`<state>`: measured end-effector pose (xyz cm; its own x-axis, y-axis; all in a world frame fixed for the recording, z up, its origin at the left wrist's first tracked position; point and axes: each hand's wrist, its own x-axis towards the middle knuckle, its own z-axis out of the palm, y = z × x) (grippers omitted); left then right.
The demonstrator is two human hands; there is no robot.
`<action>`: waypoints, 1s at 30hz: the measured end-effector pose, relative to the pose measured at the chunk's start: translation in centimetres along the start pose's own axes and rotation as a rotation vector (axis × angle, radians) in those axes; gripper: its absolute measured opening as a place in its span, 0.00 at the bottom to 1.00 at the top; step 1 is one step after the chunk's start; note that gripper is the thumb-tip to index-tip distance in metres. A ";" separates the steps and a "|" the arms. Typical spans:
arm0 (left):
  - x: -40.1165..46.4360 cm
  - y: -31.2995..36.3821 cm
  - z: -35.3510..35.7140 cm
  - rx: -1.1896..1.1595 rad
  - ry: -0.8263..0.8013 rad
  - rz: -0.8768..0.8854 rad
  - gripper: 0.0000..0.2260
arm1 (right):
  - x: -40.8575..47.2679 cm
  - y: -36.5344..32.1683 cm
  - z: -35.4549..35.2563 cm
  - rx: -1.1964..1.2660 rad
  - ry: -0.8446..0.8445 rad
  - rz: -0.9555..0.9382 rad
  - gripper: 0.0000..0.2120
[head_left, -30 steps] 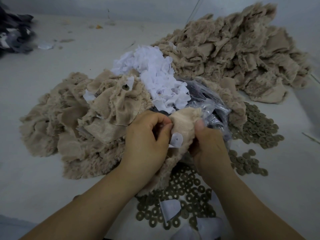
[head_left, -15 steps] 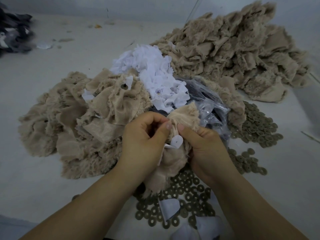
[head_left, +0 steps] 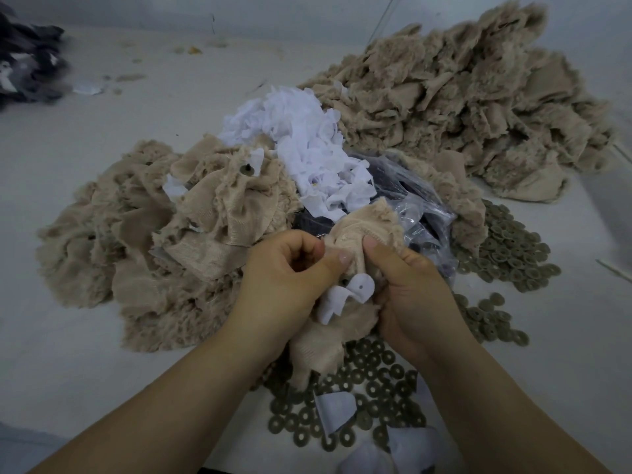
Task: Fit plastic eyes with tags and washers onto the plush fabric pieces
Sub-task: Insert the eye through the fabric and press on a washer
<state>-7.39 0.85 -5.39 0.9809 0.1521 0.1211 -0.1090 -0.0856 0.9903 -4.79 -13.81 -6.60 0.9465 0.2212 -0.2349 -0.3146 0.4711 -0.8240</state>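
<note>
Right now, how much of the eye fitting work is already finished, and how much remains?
Done: at least one beige plush piece in the left pile shows a fitted washer and white tag. In hand: left hand and right hand grip a beige plush piece with a white holed tag. Left: the large beige plush pile and many loose olive ring washers.

A toy-making workshop, set up for piecework by hand: a plain pale table (head_left: 61,336) heaped with cut tan plush pieces (head_left: 461,107) far right and left, a mound of white tags (head_left: 307,145) between them, loose washers (head_left: 506,254) spread near and right, and a clear bag (head_left: 420,217) of dark parts.
</note>
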 end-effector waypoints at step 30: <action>-0.2 0.1 0.8 0.073 -0.005 0.079 0.09 | -1.1 -0.7 0.6 0.006 -0.069 0.087 0.18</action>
<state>-7.46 0.07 -5.39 0.9707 0.1368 0.1977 -0.1738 -0.1687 0.9702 -5.63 -13.85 -5.48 0.9085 0.3198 -0.2689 -0.3958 0.4527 -0.7990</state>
